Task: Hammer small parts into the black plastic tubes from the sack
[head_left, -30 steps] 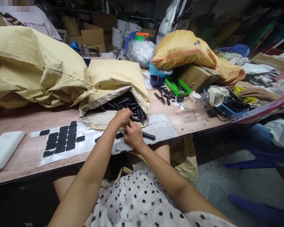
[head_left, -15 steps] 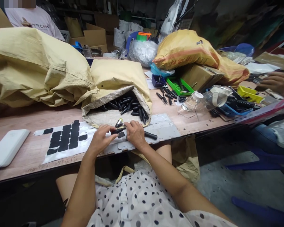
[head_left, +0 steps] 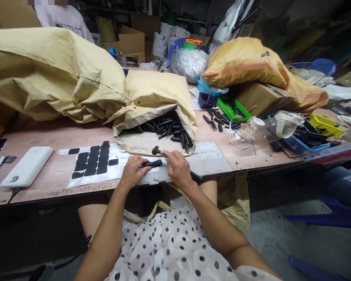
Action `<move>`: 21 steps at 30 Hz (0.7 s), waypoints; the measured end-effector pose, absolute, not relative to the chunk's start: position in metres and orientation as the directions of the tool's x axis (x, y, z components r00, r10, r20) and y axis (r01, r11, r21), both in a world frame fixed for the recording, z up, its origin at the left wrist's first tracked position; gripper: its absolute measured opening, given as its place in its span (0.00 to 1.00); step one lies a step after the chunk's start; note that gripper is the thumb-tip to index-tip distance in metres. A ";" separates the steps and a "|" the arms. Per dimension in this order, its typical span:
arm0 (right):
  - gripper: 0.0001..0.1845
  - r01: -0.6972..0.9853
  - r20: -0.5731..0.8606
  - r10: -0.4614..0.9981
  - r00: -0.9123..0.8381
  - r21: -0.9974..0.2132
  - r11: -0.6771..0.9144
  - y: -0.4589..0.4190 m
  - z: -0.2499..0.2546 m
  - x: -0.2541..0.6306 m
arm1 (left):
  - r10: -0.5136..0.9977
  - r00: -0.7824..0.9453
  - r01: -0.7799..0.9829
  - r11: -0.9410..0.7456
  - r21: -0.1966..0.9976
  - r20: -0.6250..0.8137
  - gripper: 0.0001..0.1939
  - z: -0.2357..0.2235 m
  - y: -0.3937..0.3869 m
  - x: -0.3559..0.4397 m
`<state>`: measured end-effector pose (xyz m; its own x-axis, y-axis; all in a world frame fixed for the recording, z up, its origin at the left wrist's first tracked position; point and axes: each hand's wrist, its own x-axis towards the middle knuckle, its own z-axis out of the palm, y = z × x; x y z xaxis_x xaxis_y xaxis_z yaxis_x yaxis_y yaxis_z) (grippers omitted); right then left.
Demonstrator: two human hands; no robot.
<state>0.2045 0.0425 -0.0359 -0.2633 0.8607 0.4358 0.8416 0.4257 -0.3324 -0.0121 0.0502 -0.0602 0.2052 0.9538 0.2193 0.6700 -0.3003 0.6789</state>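
Note:
My left hand (head_left: 133, 168) is closed around the near end of a black tapered piece (head_left: 155, 163), which lies low over a grey cardboard sheet (head_left: 213, 158). In my right hand (head_left: 178, 168) is a small hammer. The hammer's head (head_left: 156, 150) sticks out to the left of my fingers, just above the black piece, and its black handle runs out under my wrist to the right. Directly behind both hands is the mouth of a beige sack (head_left: 160, 82), with many similar black pieces (head_left: 170, 129) inside.
Left of my hands lies a white sheet (head_left: 114, 150) with black rounded patches; beyond it is a white power bank (head_left: 32, 166). Loose black pieces, a green tray (head_left: 232, 111), a clear bottle (head_left: 248, 128) and a blue basket (head_left: 307, 146) stand right. A person (head_left: 64, 19) is at the back left.
My view has swung left, so the table appears further right. The hammer has turned in my right hand, its head now showing dark. The black piece sticks out more plainly from my left fingers.

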 end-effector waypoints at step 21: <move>0.25 0.759 0.426 0.845 -0.322 -0.417 0.500 0.012 -0.025 0.196 | 0.971 0.188 0.664 -0.236 0.710 0.147 0.04 -0.054 0.052 -0.008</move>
<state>0.1963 0.0121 -0.0251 -0.3225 0.8452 0.4262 0.7590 0.4999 -0.4172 -0.0078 0.0525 -0.0542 0.1881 0.9711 0.1467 0.6637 -0.2357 0.7099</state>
